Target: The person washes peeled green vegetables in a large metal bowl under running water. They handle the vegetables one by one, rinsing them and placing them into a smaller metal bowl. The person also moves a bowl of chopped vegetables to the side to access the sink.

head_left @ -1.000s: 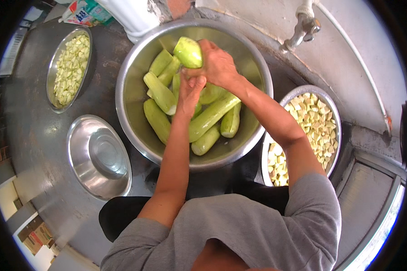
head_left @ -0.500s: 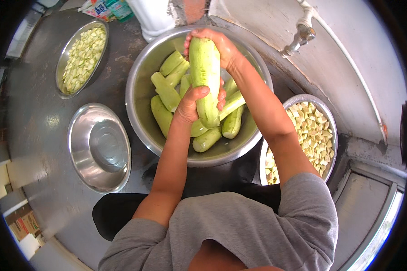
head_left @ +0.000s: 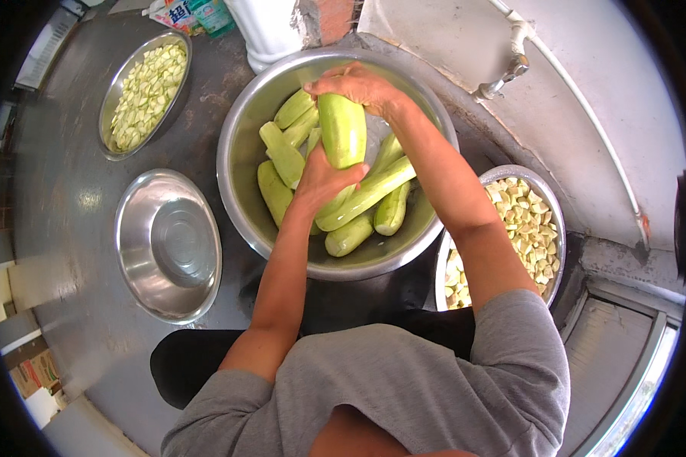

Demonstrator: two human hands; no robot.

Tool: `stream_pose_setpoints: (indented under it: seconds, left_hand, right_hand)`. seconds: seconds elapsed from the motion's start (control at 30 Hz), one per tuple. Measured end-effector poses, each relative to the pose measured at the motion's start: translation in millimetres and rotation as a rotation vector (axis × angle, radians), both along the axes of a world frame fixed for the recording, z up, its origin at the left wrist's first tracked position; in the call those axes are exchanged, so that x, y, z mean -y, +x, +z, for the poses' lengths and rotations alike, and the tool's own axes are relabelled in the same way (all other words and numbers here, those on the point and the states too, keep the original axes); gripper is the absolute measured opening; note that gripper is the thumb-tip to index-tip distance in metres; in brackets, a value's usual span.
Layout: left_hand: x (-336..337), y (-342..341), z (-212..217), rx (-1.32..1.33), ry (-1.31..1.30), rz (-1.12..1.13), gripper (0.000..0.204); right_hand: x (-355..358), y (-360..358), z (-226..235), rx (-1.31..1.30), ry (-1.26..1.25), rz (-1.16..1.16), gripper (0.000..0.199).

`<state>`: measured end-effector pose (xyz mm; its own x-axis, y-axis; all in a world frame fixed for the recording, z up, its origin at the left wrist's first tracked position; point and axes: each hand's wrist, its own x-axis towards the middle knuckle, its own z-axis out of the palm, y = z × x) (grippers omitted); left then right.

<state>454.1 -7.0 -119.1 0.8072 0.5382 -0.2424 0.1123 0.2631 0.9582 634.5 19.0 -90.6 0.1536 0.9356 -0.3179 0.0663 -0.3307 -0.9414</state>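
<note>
Over a large steel basin [head_left: 413,259], both my hands hold a pale green peeled zucchini [head_left: 344,131]. My right hand [head_left: 356,85] is wrapped over its far end, fingers curled round the top. At the near end, my left hand [head_left: 328,183] grips it, with the thumb pointing right and the other fingers partly hidden. In the basin, several more pale green zucchini [head_left: 349,236] lie at different angles beneath and around my hands. One long zucchini [head_left: 373,194] slants just right of my left hand.
A bare steel bowl [head_left: 141,247] stands at left. Behind it, another bowl [head_left: 105,114] holds pale chopped pieces [head_left: 149,95]. Cut chunks [head_left: 537,228] fill a bowl by my right forearm. A tap [head_left: 503,80] juts from the wall; a white container [head_left: 265,34] stands behind the basin.
The zucchini has come lower and tipped, so it looks shorter. My right hand has moved nearer with its far end, and my left hand has shifted slightly down.
</note>
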Motion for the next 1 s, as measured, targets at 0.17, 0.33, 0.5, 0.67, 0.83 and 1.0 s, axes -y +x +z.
stream_pose_setpoints:
  seconds: [0.17,0.33,0.5,0.67,0.83,1.0]
  left_hand:
    - [7,-5,-15,0.413,-0.423,-0.150,0.048]
    - [-2,-12,2,0.500,-0.600,-0.133,0.046]
    - [-13,-6,-2,0.205,-0.023,-0.150,0.056]
    - [-9,-6,-7,0.166,0.204,-0.095,0.065]
    - [-15,-9,-7,0.185,-0.056,-0.124,0.057]
    - [-6,-2,-5,0.257,-0.303,-0.189,0.047]
  right_hand:
    - [16,-3,-5,-0.657,0.166,0.011,0.037]
    - [48,-50,15,0.067,0.544,-0.224,0.060]
    - [37,-30,32,-0.268,0.223,-0.251,0.047]
    - [33,-13,31,-0.577,0.078,-0.233,0.041]
    - [52,-41,24,0.372,0.532,-0.262,0.033]
    - [19,-2,-13,-0.813,0.139,-0.174,0.034]
